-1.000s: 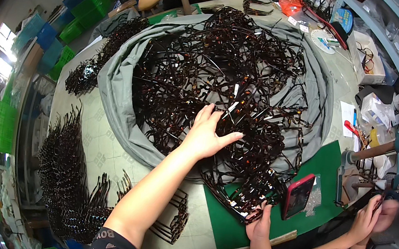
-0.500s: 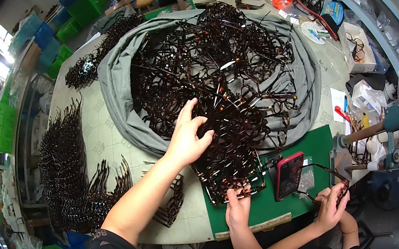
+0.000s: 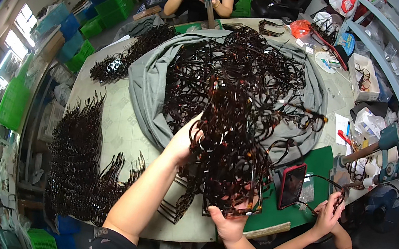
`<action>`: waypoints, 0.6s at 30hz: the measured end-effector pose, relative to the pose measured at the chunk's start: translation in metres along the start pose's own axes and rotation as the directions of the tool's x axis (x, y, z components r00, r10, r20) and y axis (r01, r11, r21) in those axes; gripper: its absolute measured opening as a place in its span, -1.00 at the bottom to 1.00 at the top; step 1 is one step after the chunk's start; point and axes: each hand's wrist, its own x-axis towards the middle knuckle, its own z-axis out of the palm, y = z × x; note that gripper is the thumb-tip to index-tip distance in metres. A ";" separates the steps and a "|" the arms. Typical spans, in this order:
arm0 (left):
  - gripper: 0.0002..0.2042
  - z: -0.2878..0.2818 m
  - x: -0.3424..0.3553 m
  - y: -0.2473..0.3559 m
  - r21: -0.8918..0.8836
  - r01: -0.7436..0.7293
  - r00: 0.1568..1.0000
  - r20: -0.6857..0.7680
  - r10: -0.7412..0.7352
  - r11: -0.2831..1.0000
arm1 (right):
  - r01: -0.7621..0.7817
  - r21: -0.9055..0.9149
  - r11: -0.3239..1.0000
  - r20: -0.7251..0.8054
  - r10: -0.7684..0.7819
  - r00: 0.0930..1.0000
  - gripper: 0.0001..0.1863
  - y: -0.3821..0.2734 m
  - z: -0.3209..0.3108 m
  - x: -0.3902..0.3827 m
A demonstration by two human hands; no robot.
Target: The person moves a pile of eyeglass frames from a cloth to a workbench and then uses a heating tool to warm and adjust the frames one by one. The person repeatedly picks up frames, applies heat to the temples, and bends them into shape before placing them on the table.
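Note:
A tangled bundle of dark tortoiseshell eyeglass frames is between my two hands, raised over the near part of the pile. My left hand is wrapped against the bundle's left side, its fingertips partly hidden among the frames. From below, my right hand grips the bundle's lower end, thumb in front and fingers behind the clear lenses. Behind it, more eyeglass frames lie heaped inside a grey cloth with a rolled rim.
Rows of eyeglass frames stand at the left, another heap at the far left. A red-cased phone leans on the green mat. At right, a co-worker's hands hold glasses beside a bench press. Another person sits opposite.
My left hand, open above the pile before, has closed on the side of the bundle. The bundle has come up off the pile, and my right hand still grips its lower end.

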 end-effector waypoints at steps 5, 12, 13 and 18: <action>-0.70 -0.025 -0.004 0.006 0.287 -0.021 1.000 0.007 0.020 0.958 | 0.213 -0.338 0.917 0.093 -0.193 0.977 -0.16 -0.017 0.015 0.013; -0.67 -0.005 -0.010 0.019 -0.049 -0.144 0.985 0.090 0.148 0.988 | 0.542 -0.561 0.626 0.306 -0.452 0.838 -0.19 -0.069 0.020 0.017; -0.68 -0.012 -0.008 0.017 -0.067 -0.130 0.989 0.060 0.134 0.989 | 0.560 -0.529 0.638 0.328 -0.454 0.828 -0.18 -0.069 0.018 0.016; -0.61 0.016 -0.027 0.058 -0.150 -0.176 0.957 0.205 0.205 0.973 | 0.617 -0.486 0.619 0.393 -0.475 0.787 -0.23 -0.086 0.030 0.033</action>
